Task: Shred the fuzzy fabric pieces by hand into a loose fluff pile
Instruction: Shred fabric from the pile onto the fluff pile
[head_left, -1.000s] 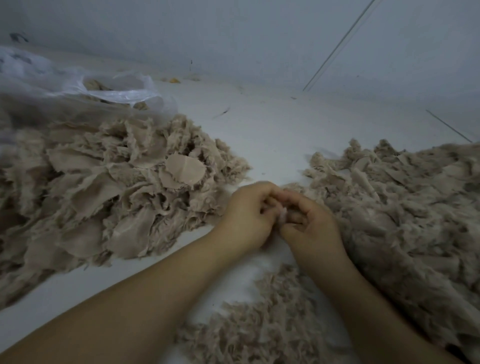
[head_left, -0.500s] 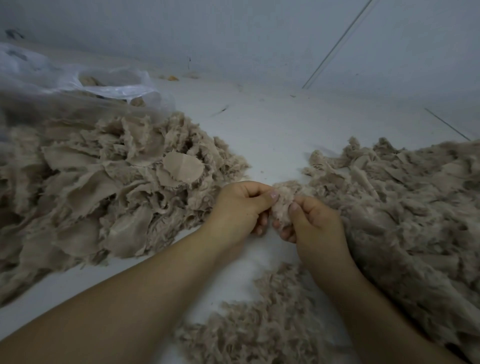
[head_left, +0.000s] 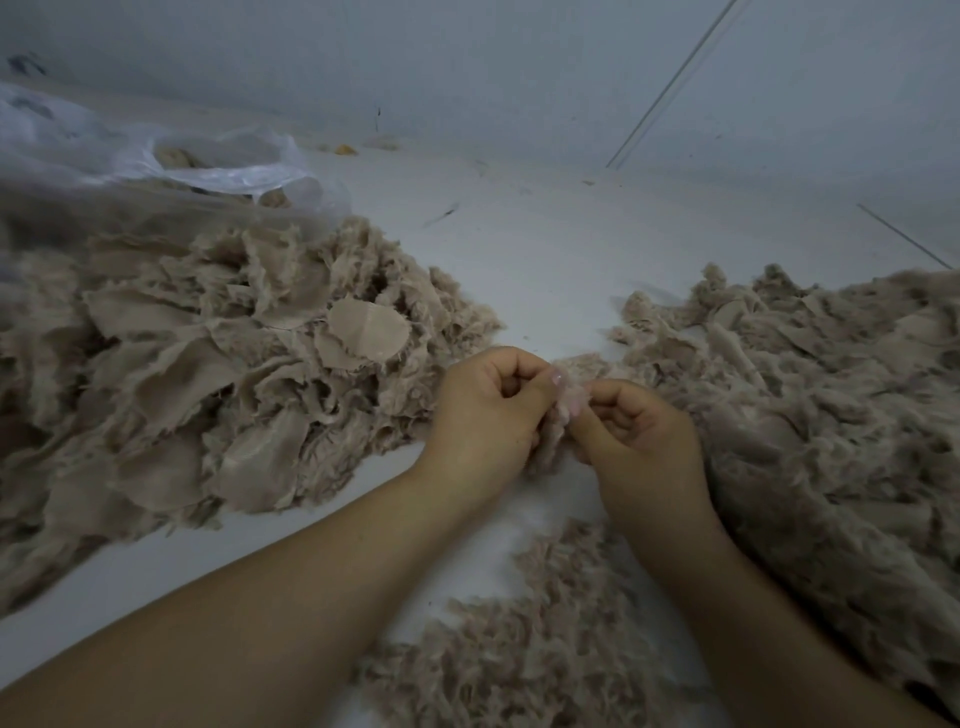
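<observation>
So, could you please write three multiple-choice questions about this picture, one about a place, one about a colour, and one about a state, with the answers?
1. Where does the plastic bag lie?
A. behind the heap of fabric pieces, far left
B. at the person's right elbow
C. between the hands

2. What colour is the small fluff pile near the forearms?
A. bright green
B. beige-brown
C. black

3. What are the left hand and right hand doing?
A. resting flat on the floor
B. both pinching one fuzzy fabric piece between them
C. holding scissors

Answers:
1 A, the clear bag lies at the far left, beyond the heap.
2 B, the fluff has the same tan colour as the heaps.
3 B, the thumbs and curled fingers of both hands meet on the tuft.
</observation>
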